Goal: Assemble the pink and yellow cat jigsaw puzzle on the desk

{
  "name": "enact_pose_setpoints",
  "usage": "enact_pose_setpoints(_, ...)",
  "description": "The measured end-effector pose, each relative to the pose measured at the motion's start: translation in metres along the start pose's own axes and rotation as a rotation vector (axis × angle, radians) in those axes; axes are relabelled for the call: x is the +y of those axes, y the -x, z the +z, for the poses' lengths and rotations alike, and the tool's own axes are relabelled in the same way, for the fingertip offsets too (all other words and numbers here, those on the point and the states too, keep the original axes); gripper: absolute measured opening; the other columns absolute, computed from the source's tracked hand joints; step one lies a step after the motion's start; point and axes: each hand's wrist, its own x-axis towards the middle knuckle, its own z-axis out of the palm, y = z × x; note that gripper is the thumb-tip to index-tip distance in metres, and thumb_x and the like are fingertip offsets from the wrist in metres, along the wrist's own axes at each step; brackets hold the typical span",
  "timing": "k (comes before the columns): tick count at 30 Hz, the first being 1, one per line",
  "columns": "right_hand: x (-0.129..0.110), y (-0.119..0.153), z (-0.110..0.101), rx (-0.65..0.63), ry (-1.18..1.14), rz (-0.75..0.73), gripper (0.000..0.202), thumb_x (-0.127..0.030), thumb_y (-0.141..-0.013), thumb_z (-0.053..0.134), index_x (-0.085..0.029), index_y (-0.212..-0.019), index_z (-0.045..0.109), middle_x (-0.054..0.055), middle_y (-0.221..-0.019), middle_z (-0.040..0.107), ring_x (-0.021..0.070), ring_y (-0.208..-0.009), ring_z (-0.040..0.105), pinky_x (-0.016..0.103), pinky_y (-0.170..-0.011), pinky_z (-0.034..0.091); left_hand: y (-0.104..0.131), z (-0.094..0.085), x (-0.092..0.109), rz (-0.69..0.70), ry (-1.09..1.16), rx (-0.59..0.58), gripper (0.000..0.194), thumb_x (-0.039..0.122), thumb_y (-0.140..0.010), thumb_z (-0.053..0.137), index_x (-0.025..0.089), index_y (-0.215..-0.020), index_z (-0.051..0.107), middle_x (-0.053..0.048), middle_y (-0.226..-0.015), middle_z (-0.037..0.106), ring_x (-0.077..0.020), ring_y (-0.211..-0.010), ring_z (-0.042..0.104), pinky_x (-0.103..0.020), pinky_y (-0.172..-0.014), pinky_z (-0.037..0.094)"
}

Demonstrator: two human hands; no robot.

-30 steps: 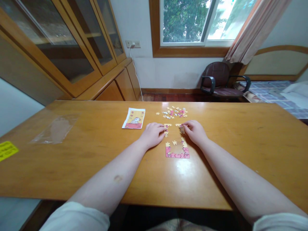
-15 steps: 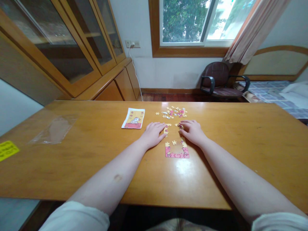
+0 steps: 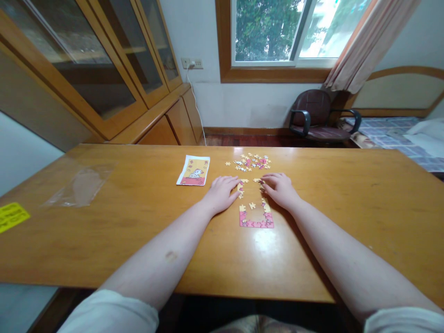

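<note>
A jigsaw puzzle frame [image 3: 256, 224] lies in front of me, its near edge pink and its sides partly yellow. My left hand [image 3: 224, 192] rests palm down with fingers stretched, its fingertips against a joined strip of yellow edge pieces [image 3: 240, 188]. Across from it, my right hand [image 3: 280, 188] has its thumb and forefinger apart at the upper right edge pieces [image 3: 261, 184], partly covering them. Between the two top corners there is a gap. One loose yellow puzzle piece [image 3: 252, 206] lies inside the frame.
A pile of loose puzzle pieces [image 3: 255, 162] lies beyond the frame. To the left are a picture card [image 3: 194, 171], a clear plastic bag [image 3: 81, 185] and a yellow label [image 3: 13, 217] on the wooden table [image 3: 215, 259]. An office chair [image 3: 314, 113] stands behind.
Both hands stay almost where they were, beside the puzzle. The right fingers have shifted very slightly at the upper right pieces. The whole view has moved a little.
</note>
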Motion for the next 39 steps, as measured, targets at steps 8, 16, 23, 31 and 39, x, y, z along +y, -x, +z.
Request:
enact_pose_setpoints(8, 0.008, -0.002, -0.005, 0.237, -0.151, 0.124, 0.028, -0.027, -0.085, 0.044, -0.019, -0.091, 0.070, 0.008, -0.094, 0.071, 0.0239, -0.091, 0.061, 0.041, -0.086, 0.044, -0.004, -0.008, -0.021, -0.302, 0.318, 0.409, 0.028, 0.025, -0.088, 0.041, 0.019, -0.104, 0.064, -0.006, -0.106, 0.066, -0.0187, -0.099, 0.060, -0.034, -0.091, 0.047)
enact_pose_setpoints(16, 0.002, -0.001, -0.008, 0.185, -0.258, 0.209, 0.030, -0.029, -0.084, 0.043, -0.018, -0.095, 0.070, 0.005, -0.087, 0.071, 0.0209, -0.085, 0.063, 0.034, -0.080, 0.046, -0.007, -0.008, -0.033, -0.433, 0.544, 0.491, 0.024, 0.030, -0.085, 0.045, 0.019, -0.096, 0.064, -0.004, -0.096, 0.067, -0.0150, -0.081, 0.061, -0.029, -0.077, 0.049)
enact_pose_setpoints(23, 0.001, 0.000, -0.007, 0.153, -0.202, 0.155, 0.029, -0.030, -0.086, 0.045, -0.018, -0.098, 0.070, 0.006, -0.085, 0.071, 0.0199, -0.079, 0.062, 0.033, -0.075, 0.046, -0.005, -0.016, -0.025, -0.315, 0.318, 0.331, 0.024, 0.027, -0.085, 0.046, 0.018, -0.095, 0.066, -0.004, -0.092, 0.067, -0.0163, -0.079, 0.059, -0.031, -0.078, 0.049)
enact_pose_setpoints(31, -0.021, 0.006, -0.013, -0.209, -0.163, -0.380, 0.020, -0.022, -0.082, 0.055, -0.023, -0.092, 0.072, 0.004, -0.086, 0.070, 0.0184, -0.084, 0.061, 0.035, -0.082, 0.045, 0.006, -0.018, -0.001, -0.140, -0.200, -0.063, 0.031, 0.019, -0.085, 0.045, 0.021, -0.108, 0.065, -0.010, -0.110, 0.065, -0.0279, -0.104, 0.055, -0.045, -0.093, 0.041)
enact_pose_setpoints(39, -0.026, 0.009, -0.007, -0.270, -0.110, -0.448, 0.015, -0.033, -0.081, 0.065, -0.025, -0.090, 0.074, 0.004, -0.089, 0.070, 0.0181, -0.085, 0.062, 0.034, -0.080, 0.043, 0.005, -0.015, -0.001, -0.152, -0.248, -0.099, 0.030, 0.019, -0.087, 0.043, 0.022, -0.106, 0.067, -0.011, -0.102, 0.065, -0.0267, -0.097, 0.058, -0.040, -0.085, 0.044)
